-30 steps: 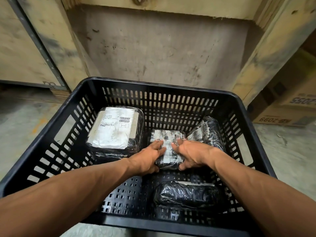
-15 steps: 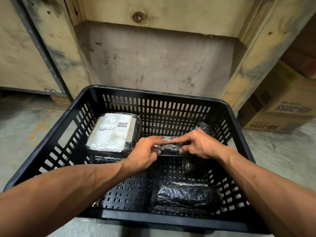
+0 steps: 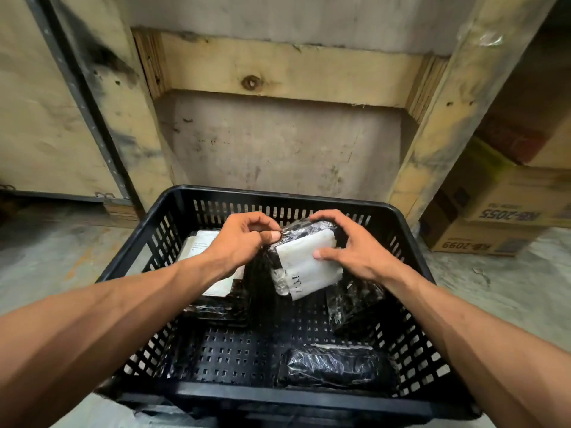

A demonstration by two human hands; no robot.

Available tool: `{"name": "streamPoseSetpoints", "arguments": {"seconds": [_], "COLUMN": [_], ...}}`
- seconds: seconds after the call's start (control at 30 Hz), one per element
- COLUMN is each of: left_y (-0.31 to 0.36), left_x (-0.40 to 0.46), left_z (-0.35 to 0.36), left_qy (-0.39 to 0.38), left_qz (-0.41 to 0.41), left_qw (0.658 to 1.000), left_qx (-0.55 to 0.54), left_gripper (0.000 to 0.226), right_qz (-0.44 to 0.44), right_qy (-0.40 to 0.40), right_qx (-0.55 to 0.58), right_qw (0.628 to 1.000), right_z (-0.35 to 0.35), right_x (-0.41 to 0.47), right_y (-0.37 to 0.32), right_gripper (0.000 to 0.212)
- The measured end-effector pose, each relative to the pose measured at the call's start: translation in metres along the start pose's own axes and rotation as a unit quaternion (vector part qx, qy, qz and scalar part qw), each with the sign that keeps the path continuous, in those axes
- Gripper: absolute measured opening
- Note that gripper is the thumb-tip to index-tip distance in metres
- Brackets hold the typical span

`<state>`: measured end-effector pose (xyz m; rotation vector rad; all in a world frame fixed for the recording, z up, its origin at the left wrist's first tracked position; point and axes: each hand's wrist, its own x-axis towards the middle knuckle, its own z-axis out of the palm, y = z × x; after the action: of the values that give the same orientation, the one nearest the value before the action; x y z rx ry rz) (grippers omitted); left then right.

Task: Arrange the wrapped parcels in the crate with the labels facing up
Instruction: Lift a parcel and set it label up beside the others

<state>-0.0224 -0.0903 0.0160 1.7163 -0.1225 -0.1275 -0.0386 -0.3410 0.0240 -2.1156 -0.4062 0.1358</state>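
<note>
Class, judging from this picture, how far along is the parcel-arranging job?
Done: the large parcel at the crate's left lies label up. In hand: left hand and right hand hold a small parcel raised and tilted. Left: the right parcel and the near parcel show mostly black wrap.

Two bare forearms reaching in from the lower corners, no sleeves, no watch, bands or rings, no gloves; left hand [image 3: 244, 242] bare, right hand [image 3: 355, 251] bare, short trimmed fingernails, veins faintly raised along both forearms
</note>
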Motion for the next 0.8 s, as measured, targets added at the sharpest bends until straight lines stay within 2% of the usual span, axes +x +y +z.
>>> {"name": "streamPoseSetpoints", "arguments": {"seconds": [0.1,0.2,0.27,0.4,0.47,0.57,0.63,0.7,0.8], "left_y": [0.013,0.026,0.029,0.029,0.032,0.036,0.038,0.038,0.036], "left_x": [0.0,-0.006,-0.01,-0.011,-0.011,-0.011,-0.012,-0.015,-0.021], "left_z": [-0.007,-0.016,-0.016,-0.013,-0.017,-0.022,-0.02,-0.014,-0.003], "left_qy": [-0.016,-0.061,-0.086,-0.045,-0.021,0.004,0.016,0.037,0.034], "left_qz": [0.024,0.047,0.068,0.081,0.077,0.061,0.049,0.048,0.077], "left_qw": [1.0,0.997,0.994,0.992,0.992,0.989,0.987,0.984,0.983], "left_qx": [-0.008,-0.022,-0.017,-0.086,-0.099,-0.133,-0.155,-0.169,-0.161], "left_gripper": [0.01,0.041,0.062,0.063,0.062,0.059,0.058,0.059,0.058], "right_qz": [-0.016,-0.03,-0.034,-0.032,-0.029,-0.018,-0.016,-0.024,-0.037], "right_qy": [0.035,0.072,0.098,0.124,0.12,0.084,0.071,0.085,0.133], "right_qx": [0.052,0.125,0.136,0.101,0.082,0.086,0.098,0.094,0.1], "right_qw": [0.998,0.989,0.985,0.987,0.989,0.993,0.993,0.992,0.985], "right_z": [-0.002,-0.004,-0.003,-0.004,-0.002,0.005,0.012,0.018,0.028], "right_x": [0.003,0.002,0.004,0.005,0.002,-0.007,-0.013,-0.015,-0.016], "right_y": [-0.002,-0.011,-0.018,-0.028,-0.029,-0.029,-0.029,-0.03,-0.031], "right_gripper": [0.059,0.057,0.057,0.062,0.073,0.104,0.117,0.112,0.08]}}
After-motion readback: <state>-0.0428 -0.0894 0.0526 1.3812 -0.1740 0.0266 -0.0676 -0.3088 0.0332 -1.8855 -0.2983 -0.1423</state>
